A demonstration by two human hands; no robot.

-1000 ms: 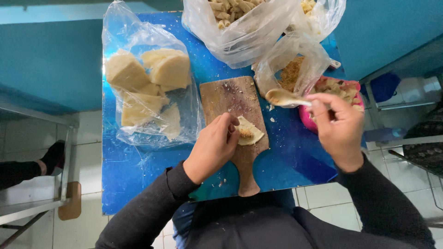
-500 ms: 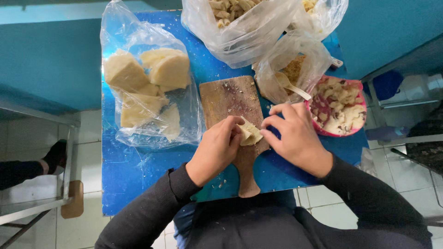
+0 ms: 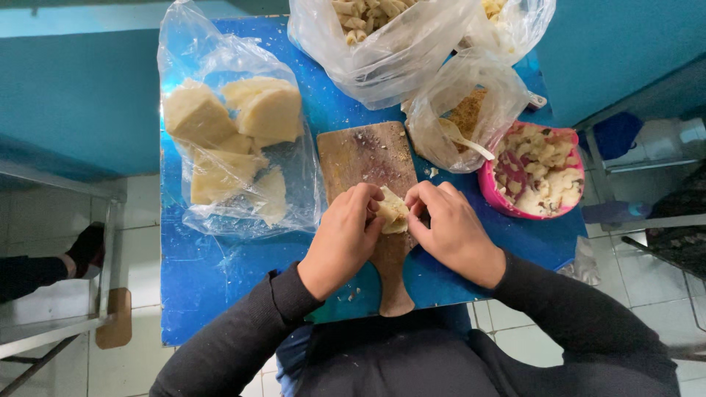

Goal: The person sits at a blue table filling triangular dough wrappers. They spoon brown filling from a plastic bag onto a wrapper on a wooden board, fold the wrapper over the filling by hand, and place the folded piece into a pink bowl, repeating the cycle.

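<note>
Head view: both your hands meet over the wooden board (image 3: 371, 158), pinching a small pale dough piece (image 3: 393, 213) between them. Left hand (image 3: 342, 239) has its grip closed on the piece's left edge; right hand (image 3: 452, 231) has its grip closed on the right edge. The piece sits just above the board, over the neck where the handle starts.

To do this fold well, as I judge it:
- Keep fingertips on the rim only, so any filling stays centred.
- Pinch evenly from both sides; uneven pressure will likely tear the thin dough.
- Stay low over the board so crumbs and drops land there, not on the blue tabletop (image 3: 220, 272).

Packages, no labels or signs readable:
- Clear plastic bag (image 3: 235, 151), left of the board, lying flat, holding large pale yellow dough blocks.
- Large clear bag (image 3: 382, 44), top centre, bunched open, with small shaped pale pieces inside.
- Small clear bag (image 3: 463, 110), right of the board, brownish crumbly filling and a spoon (image 3: 463, 140) in it.
- Pink bowl (image 3: 515, 209), far right, touching the small bag, filled with pale finished pieces.
</note>
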